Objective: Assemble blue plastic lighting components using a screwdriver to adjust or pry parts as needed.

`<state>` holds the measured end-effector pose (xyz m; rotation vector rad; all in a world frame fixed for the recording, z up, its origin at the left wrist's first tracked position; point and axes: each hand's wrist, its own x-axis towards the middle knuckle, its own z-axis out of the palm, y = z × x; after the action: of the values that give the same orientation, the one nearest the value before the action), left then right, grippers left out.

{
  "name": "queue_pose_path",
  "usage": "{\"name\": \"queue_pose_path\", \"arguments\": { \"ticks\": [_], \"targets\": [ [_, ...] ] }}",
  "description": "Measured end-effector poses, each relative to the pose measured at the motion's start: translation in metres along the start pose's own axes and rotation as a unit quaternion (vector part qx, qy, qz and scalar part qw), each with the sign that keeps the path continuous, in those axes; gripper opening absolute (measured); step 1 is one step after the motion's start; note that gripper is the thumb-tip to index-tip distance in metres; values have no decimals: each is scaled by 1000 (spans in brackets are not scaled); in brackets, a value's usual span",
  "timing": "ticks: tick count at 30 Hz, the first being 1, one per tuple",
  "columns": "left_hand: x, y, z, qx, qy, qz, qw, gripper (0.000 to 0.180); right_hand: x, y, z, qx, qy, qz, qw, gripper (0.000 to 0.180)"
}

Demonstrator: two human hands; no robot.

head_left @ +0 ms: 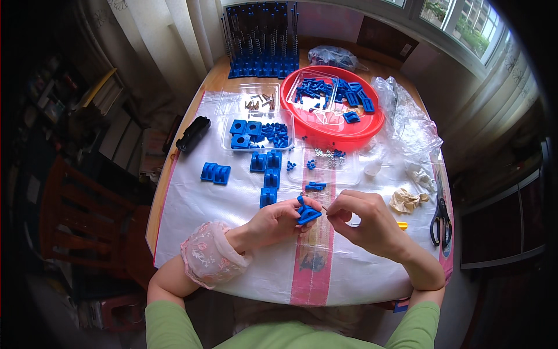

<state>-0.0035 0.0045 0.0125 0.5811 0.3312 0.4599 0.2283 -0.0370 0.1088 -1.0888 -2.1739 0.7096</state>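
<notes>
left hand [278, 220] gripping blue plastic part [306, 213], right hand [363, 223] pinching beside it

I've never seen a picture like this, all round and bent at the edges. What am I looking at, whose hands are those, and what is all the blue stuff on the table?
There is no machine here. A person wears a wide-angle camera on the head that looks down, so straight edges curve and the person's own arms enter from below. The left hand grips a small blue plastic part; the right hand pinches something thin beside it, too small to identify. They work over a table covered with a white woven sheet. On it lie more blue plastic blocks, clear trays of parts and small hardware, a red basin of blue pieces, scissors, crumpled plastic bags and a blue rack with springs at the far edge.
</notes>
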Motion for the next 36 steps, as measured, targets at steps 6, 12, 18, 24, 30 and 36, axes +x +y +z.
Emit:
{"name": "queue_pose_path", "arguments": {
  "ticks": [6,12,18,24,30,36],
  "targets": [
    [1,-4,-3,37,9,15,999,42,4,1,2,6,34,-29,999,15],
    [-2,-1,1,70,-3,20,997,44,6,-16,-49,-108,242,-107,958,21],
    [-3,0,10,107,1,30,994,44,-11,-25,-92,-88,363,-99,922,22],
    [-1,-5,3,156,-2,50,986,49,-24,21,-18,59,145,11,988,22],
    [0,-5,7,223,7,53,973,53,-40,31,42,109,150,19,982,18],
    [1,-5,9,232,16,35,972,51,-45,38,47,102,159,12,982,19]
  ]
}}
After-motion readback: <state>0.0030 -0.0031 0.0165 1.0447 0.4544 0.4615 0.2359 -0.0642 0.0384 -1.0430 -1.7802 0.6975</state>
